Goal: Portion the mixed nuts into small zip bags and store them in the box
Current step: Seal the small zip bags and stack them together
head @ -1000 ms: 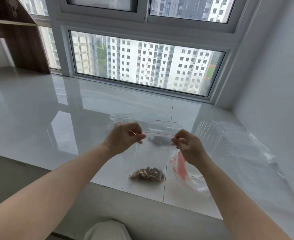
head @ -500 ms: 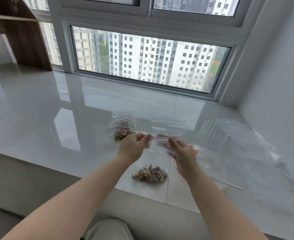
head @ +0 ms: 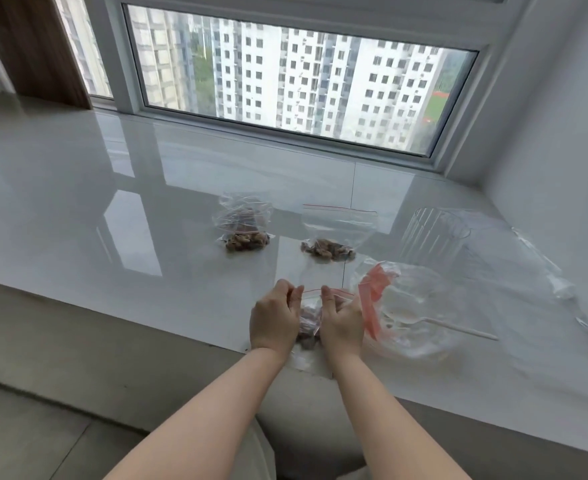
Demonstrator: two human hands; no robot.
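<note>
Both hands, left hand [head: 274, 320] and right hand [head: 341, 322], pinch the red-striped top of a small zip bag [head: 310, 318] holding what look like nuts, at the surface's [head: 77, 209] near edge. Two filled bags [head: 245, 225] lie toward twelve o'clock.

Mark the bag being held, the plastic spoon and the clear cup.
held zip bag [head: 309, 315], head view, nut-filled middle between the hands
plastic spoon [head: 458, 328], head view, handle
clear cup [head: 431, 237], head view, ribbed wall
</note>
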